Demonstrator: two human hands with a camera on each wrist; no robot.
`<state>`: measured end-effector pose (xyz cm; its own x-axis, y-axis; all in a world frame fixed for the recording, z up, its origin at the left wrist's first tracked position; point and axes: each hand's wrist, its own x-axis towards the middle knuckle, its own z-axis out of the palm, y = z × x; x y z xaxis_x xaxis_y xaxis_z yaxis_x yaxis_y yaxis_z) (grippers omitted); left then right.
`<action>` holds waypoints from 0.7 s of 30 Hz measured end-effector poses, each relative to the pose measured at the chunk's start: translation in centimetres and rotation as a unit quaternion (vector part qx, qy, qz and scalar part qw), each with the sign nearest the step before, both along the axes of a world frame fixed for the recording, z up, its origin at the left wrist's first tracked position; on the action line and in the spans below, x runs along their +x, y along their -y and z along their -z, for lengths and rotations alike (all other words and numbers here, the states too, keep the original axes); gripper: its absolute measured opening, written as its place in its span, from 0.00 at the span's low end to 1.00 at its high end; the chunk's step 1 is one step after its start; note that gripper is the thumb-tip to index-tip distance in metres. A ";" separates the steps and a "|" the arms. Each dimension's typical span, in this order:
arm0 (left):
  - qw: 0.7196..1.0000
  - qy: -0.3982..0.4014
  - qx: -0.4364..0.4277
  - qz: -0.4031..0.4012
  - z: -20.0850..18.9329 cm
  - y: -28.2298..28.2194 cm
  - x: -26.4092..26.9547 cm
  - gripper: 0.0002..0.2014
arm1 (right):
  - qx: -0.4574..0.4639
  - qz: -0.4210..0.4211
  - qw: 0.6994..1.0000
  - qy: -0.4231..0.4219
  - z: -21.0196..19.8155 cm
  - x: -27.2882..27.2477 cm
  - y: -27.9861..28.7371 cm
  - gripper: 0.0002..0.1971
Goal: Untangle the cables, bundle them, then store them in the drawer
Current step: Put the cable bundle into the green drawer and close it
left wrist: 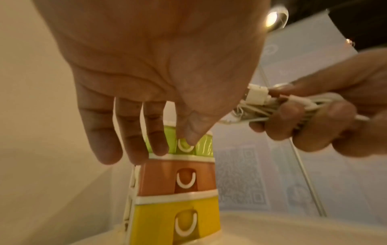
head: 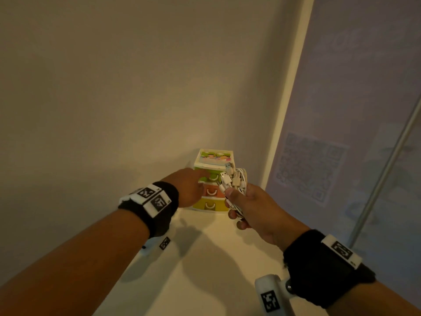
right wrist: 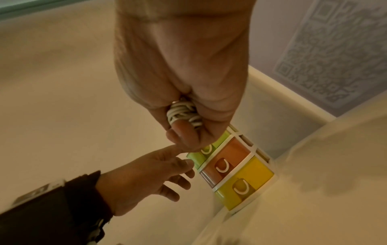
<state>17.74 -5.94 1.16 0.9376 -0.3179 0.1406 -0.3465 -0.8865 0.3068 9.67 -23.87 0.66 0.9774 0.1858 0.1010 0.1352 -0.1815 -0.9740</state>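
White cables (head: 235, 182), wound into a bundle, sit in the person's right hand (head: 255, 207), whose fingers are curled tightly round the coil; several USB plugs (head: 225, 177) stick out of the top of the fist. From the right wrist view only the looped strands show between thumb and fingers. The bundle is held in the air just in front of a small three-drawer organiser (head: 214, 181), near its upper right corner.

The organiser stands on a pale table (head: 205, 270), pushed back into the corner where the cream wall meets a frosted panel (head: 341, 110) (a faint QR pattern shows on it). Its drawers are stacked green drawer (left wrist: 204, 145) on top, orange drawer (left wrist: 159, 177) in the middle, yellow drawer (left wrist: 155, 222) at the bottom, each with a white U-shaped handle; all three look closed.

The left hand (head: 190, 187) reaches to the green drawer with fingers straight and slightly spread, holding nothing. Its index fingertip lies at the green drawer's handle; whether it actually touches cannot be told.
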 end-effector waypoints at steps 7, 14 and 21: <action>0.997 0.071 -0.016 -0.006 2.5 1.4 1.9 0.23 | 0.021 0.047 0.999 -0.008 0.5 1.6 0.2 0.08; 0.991 0.126 -0.040 -0.035 3.3 3.0 2.1 0.14 | 0.006 0.059 0.998 -0.005 0.9 2.6 -0.2 0.08; 0.989 0.144 -0.001 -0.020 2.1 2.5 0.7 0.06 | -0.034 0.067 0.996 0.048 -0.3 3.8 0.3 0.06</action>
<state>18.46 -8.40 -0.93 0.8701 -0.2811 0.4048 -0.3845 -0.9010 0.2009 13.48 -24.17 0.97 0.9803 0.0650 0.1867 0.1974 -0.2699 -0.9424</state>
